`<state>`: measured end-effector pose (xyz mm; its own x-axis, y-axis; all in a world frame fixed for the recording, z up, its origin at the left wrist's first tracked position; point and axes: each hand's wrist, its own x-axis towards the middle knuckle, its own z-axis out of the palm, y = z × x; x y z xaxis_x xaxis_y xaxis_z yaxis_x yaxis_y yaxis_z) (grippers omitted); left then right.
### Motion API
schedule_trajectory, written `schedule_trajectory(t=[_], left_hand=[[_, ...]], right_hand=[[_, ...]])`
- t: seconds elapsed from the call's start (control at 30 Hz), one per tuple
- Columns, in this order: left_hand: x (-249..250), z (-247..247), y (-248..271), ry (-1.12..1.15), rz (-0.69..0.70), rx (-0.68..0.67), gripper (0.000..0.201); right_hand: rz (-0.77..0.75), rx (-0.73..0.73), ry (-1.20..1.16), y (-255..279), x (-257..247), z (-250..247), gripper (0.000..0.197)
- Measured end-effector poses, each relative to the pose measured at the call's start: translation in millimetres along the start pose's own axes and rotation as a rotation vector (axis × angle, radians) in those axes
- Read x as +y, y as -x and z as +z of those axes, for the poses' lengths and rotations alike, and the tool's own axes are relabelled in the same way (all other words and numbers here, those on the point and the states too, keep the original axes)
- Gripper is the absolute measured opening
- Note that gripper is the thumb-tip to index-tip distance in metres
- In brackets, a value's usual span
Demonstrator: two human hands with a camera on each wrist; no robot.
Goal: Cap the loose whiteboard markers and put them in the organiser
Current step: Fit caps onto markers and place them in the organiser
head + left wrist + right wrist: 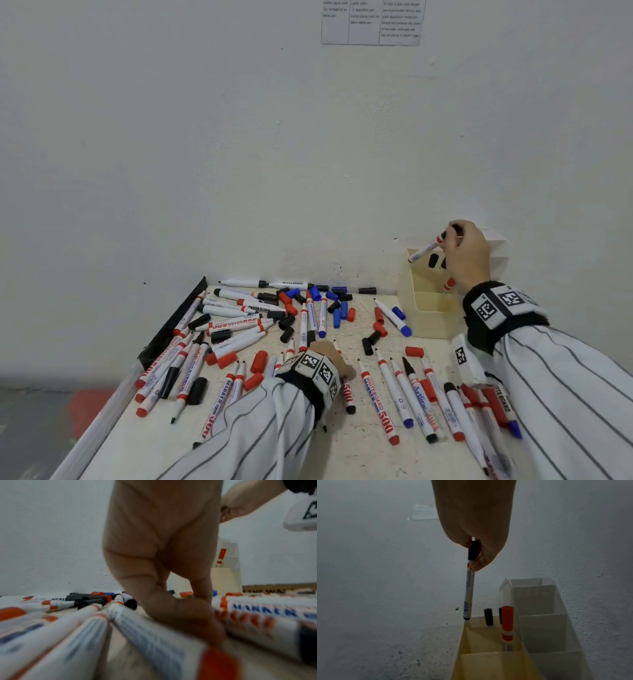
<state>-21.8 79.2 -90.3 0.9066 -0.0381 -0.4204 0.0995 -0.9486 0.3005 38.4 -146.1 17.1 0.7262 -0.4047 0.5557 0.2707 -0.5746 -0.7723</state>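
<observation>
My right hand [455, 240] pinches a black-capped marker [426, 248] by its cap end and holds it tilted just above the back left compartment of the cream organiser [424, 318]. The right wrist view has this marker [469, 588] hanging from my right hand [475, 555], its lower end at the organiser [488, 662] rim. A red-capped marker [507, 622] and black-capped ones [488, 616] stand inside. My left hand [334, 354] reaches down among loose markers [383, 394] mid-table. Its fingertips [200, 599] touch the table, and I see nothing held.
Several uncapped markers and loose red, black and blue caps [413, 351] lie scattered over the table. The wall stands right behind the organiser. A black strip [171, 329] edges the table's left side. A cardboard box [274, 589] sits low at the right.
</observation>
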Motion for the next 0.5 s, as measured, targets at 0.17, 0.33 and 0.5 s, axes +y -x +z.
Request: schedule_trajectory(t=[0.17, 0.33, 0.5], left_hand=[[2.8, -11.3, -9.7, 0.043, -0.018, 0.021, 0.056], [-0.7, -27.5, -23.4, 0.34, -0.023, 0.026, 0.046], [-9.5, -40.1, -29.2, 0.365, 0.019, 0.087, 0.04]], right_hand=[[-0.012, -0.043, 0.178, -9.9, 9.9, 7.5, 0.029], [0.022, -0.118, 0.313, -19.5, 22.7, 17.2, 0.03], [0.036, -0.161, 0.359, -21.9, 34.6, 30.3, 0.019]])
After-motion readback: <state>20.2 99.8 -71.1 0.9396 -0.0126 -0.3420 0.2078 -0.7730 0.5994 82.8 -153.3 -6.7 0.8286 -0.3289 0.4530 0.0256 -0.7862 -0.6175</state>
